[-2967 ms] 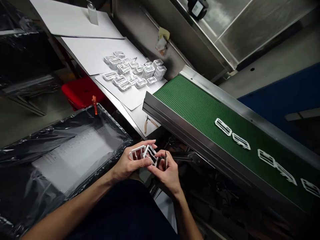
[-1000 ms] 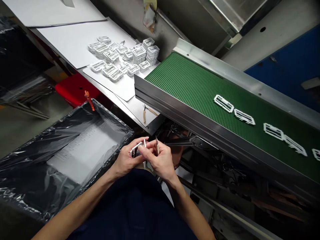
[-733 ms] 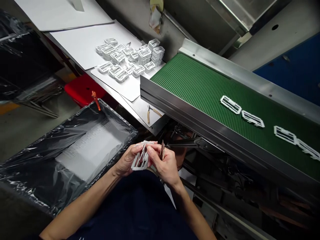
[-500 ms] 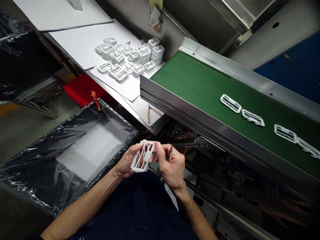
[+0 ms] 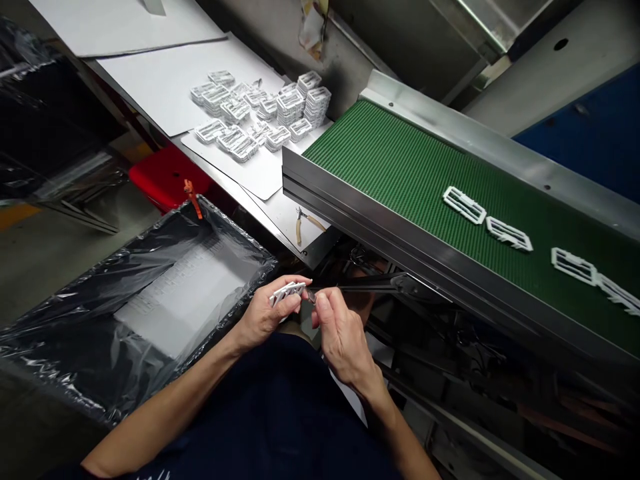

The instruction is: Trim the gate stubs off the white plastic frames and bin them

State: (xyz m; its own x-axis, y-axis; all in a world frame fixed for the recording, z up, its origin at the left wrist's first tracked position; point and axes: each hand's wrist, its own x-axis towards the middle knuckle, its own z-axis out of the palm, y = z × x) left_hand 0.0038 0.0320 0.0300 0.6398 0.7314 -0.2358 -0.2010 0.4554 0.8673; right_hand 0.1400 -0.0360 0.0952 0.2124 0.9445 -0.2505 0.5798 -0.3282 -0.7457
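Observation:
My left hand pinches a white plastic lattice frame, which is turned edge-on to me. My right hand sits just to its right, fingers pinched on a small pointed tool. Most of that tool is hidden by my fingers, and its tip is close to the frame's edge. Behind my hands, several matching white frames lie in a row on a green conveyor belt. Several more lie in piles and stacks on white sheets.
A steel conveyor side rail runs just above my hands. To the left stands a bin lined with black plastic, white sheets inside. A pair of pliers lies on the steel table. A red stool stands beyond the bin.
The frame has turned from facing me to edge-on in my left hand. My right hand has moved the tool in against the frame's edge. The view has shifted slightly.

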